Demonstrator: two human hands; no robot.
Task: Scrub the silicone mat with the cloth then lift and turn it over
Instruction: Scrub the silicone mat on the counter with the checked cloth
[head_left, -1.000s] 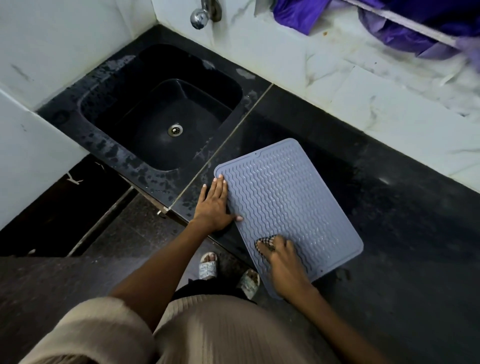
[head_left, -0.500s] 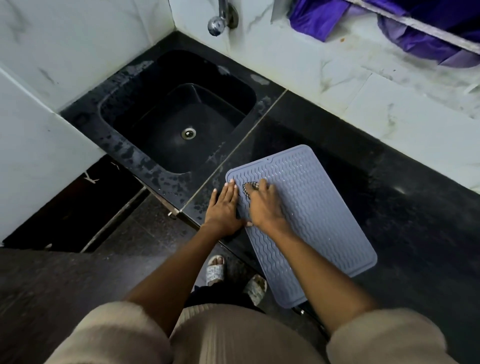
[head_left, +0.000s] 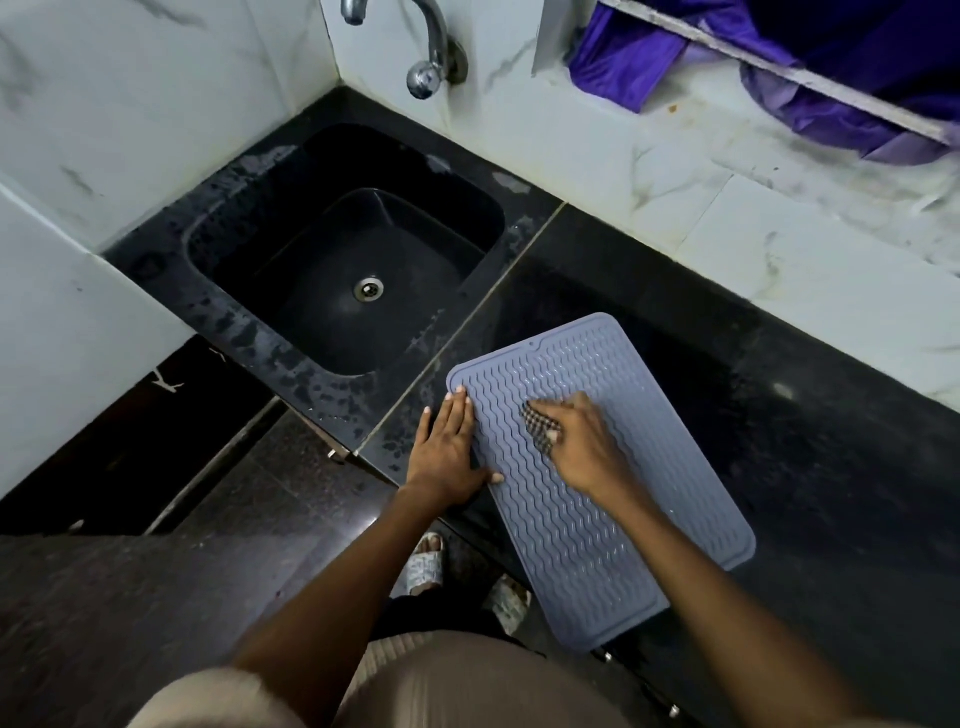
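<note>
Right hand (head_left: 582, 441), fingers curled over checked cloth (head_left: 537, 426), shifted right from the left hand (head_left: 448, 447), which stays flat on the grey silicone mat's (head_left: 587, 525) left edge, mat flat on black surface (head_left: 810, 457) right of sink (head_left: 337, 270).

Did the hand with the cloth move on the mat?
Yes. The right hand with the cloth slid up the mat, from its near end toward the sink.
</note>
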